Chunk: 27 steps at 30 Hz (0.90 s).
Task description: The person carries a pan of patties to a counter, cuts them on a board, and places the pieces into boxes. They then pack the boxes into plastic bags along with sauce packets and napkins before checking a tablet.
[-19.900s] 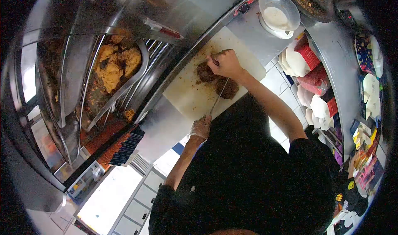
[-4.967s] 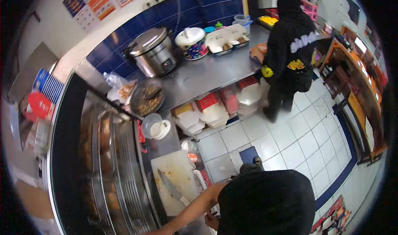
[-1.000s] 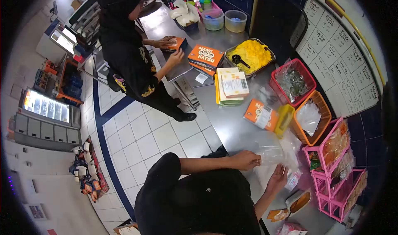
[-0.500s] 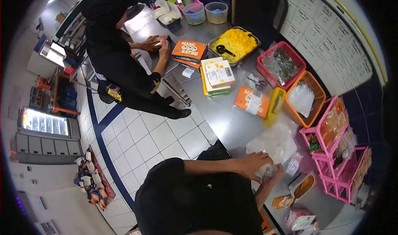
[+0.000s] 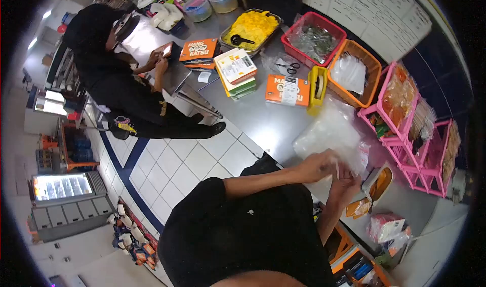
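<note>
My left hand (image 5: pixel 316 166) is closed, its fingertips pinched at the near edge of a translucent plastic bag (image 5: pixel 326 132). Just beside it, my right hand (image 5: pixel 347 186) has its fingers bent around the same edge, and a thin whitish strip of plastic shows between the two hands. The rest of the bag spreads over the steel table, partly blurred. A small pink-and-white packet (image 5: pixel 364 152) lies beyond my right hand. Close to that hand is a metal scoop (image 5: pixel 379 183) with orange-brown contents.
Orange box (image 5: pixel 287 89), yellow tape dispenser (image 5: pixel 317 90), scissors (image 5: pixel 287 66) and stacked boxes (image 5: pixel 236 68) stand ahead. Red (image 5: pixel 314 37) and orange baskets (image 5: pixel 354 73), pink racks (image 5: pixel 400 104) line the wall. A co-worker (image 5: pixel 109 74) handles a box at left. Yellow food fills a tray (image 5: pixel 263 46).
The view has turned, shifting the table items leftward. My hands have moved from a small clear wrapped bundle to the bag's edge. The bundle no longer shows distinctly.
</note>
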Motion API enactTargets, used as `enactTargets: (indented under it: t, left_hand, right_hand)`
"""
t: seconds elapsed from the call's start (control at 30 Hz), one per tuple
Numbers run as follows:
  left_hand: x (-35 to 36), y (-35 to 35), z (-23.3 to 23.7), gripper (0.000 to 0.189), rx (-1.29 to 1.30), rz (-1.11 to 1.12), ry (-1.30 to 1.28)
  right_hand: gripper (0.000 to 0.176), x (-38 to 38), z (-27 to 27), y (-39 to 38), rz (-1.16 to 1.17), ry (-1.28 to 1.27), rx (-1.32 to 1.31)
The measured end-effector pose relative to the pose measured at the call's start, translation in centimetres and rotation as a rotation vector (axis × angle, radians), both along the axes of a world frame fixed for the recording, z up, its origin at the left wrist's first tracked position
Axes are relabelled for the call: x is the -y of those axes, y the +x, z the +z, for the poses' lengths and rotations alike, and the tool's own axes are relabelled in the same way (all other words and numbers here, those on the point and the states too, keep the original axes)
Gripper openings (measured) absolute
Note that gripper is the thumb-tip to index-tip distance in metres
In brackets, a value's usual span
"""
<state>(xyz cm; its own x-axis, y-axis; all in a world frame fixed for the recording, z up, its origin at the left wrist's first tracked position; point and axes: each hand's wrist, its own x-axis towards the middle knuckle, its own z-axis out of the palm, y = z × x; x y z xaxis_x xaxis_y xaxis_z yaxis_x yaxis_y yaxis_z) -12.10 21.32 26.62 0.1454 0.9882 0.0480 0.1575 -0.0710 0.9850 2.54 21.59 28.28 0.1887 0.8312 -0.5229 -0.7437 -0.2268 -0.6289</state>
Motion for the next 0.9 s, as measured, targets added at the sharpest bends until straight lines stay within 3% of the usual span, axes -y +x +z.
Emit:
enactTargets:
  t: [0.03,0.07,0.17,0.2,0.3,0.33,0.43,0.57,0.63,0.73,0.77,0.83,0.9]
  left_hand:
    - [0.0,-0.1,0.0,0.025,0.041,-0.067,-0.219]
    - [0.1,-0.1,-1.3,0.018,0.026,-0.001,-0.022]
    - [0.6,-1.5,-1.0,0.021,0.137,-0.059,-0.140]
    - [0.4,-1.9,-1.2,0.023,0.120,-0.073,0.002]
    - [-0.2,-1.7,-2.8,0.024,0.322,-0.041,-0.125]
    - [-0.5,-2.9,-2.1,0.022,0.245,-0.179,-0.391]
    - [-0.3,-2.3,-3.8,0.022,0.485,-0.060,-0.329]
    - [0.8,-1.8,-5.9,0.021,0.436,-0.060,-0.209]
    - [1.2,-3.0,-5.8,0.022,0.248,-0.096,-0.442]
    - [1.0,-5.0,-3.8,0.024,0.063,-0.003,-0.699]
    - [1.3,-5.1,-4.5,0.024,0.070,-0.002,-0.705]
    - [2.0,-5.4,-6.2,0.022,0.357,0.094,-0.309]
    - [2.0,-5.1,-5.3,0.023,0.428,0.063,-0.337]
  right_hand:
    - [0.044,0.2,0.1,0.2,0.054,0.106,0.081]
    - [0.044,0.0,0.2,0.4,0.032,0.102,0.083]
    - [0.039,-1.4,0.7,0.4,-0.044,0.187,0.298]
    - [0.039,-1.3,-0.1,0.4,-0.057,0.181,0.301]
    - [0.035,-1.6,-3.7,0.0,0.432,0.360,0.945]
    - [0.032,-0.7,-2.6,-1.0,0.500,0.332,0.933]
    - [0.030,1.0,-4.2,-2.5,0.615,0.305,0.783]
    - [0.022,1.2,-6.0,-3.0,0.433,0.234,0.750]
    - [0.018,1.6,-6.4,-2.9,0.502,0.268,0.963]
    - [0.020,1.6,-6.1,-2.2,0.436,0.065,0.793]
    - [0.020,1.5,-5.9,-2.0,0.442,0.059,0.798]
    - [0.018,1.1,-5.4,-1.7,0.436,0.118,0.615]
    - [0.018,1.0,-3.9,-3.8,0.485,0.106,0.569]
